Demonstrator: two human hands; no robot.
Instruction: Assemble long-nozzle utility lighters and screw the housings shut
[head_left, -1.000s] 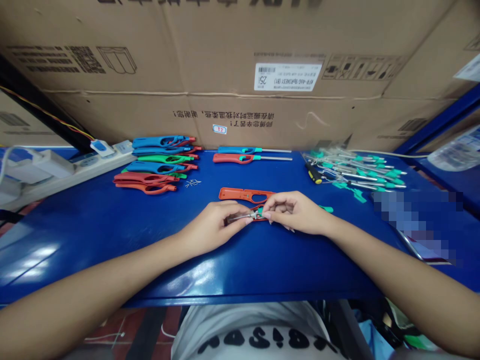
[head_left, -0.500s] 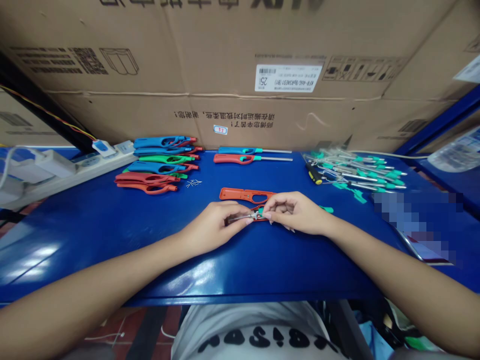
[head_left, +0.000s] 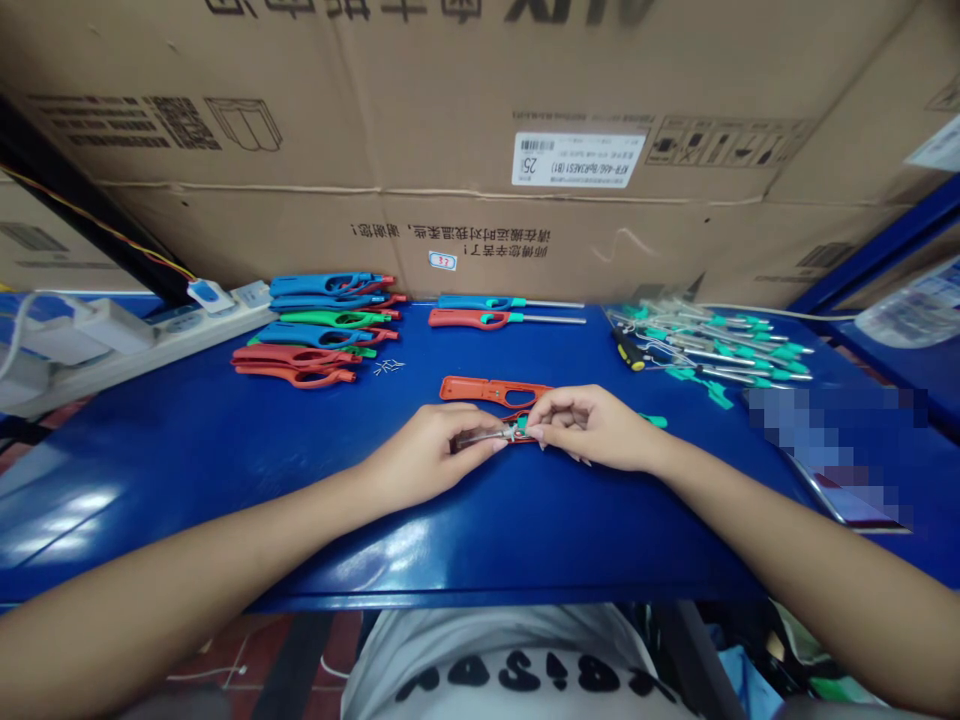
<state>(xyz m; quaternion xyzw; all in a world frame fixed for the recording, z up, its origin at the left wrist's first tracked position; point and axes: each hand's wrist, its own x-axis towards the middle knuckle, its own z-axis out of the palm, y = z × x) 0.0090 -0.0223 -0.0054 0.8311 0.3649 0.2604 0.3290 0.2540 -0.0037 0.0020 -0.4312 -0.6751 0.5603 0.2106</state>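
My left hand [head_left: 427,450] is closed around a slim, shiny lighter core [head_left: 480,436], which ends in a small whitish fitting between the hands. Close against it, my right hand [head_left: 592,425] pinches a green piece [head_left: 523,424] at the same spot. An orange-red lighter shell half lies under the fingertips, mostly covered. Just beyond the hands rests an open orange lighter shell half [head_left: 480,388] with a trigger-guard loop. Another green tip [head_left: 652,420] sticks out past my right wrist. The fingertips hide how these parts join.
Blue, green and red lighter shells [head_left: 322,320] are stacked at left, near small screws [head_left: 388,367] and a power strip [head_left: 180,340]. Two long-nosed lighters [head_left: 480,318] lie at the back. At right are metal rods with green parts [head_left: 735,345], a screwdriver [head_left: 628,350] and a phone [head_left: 825,470].
Both hands stay almost in place, with only a slight shift of the fingers at the small fitting. The view has moved a little.
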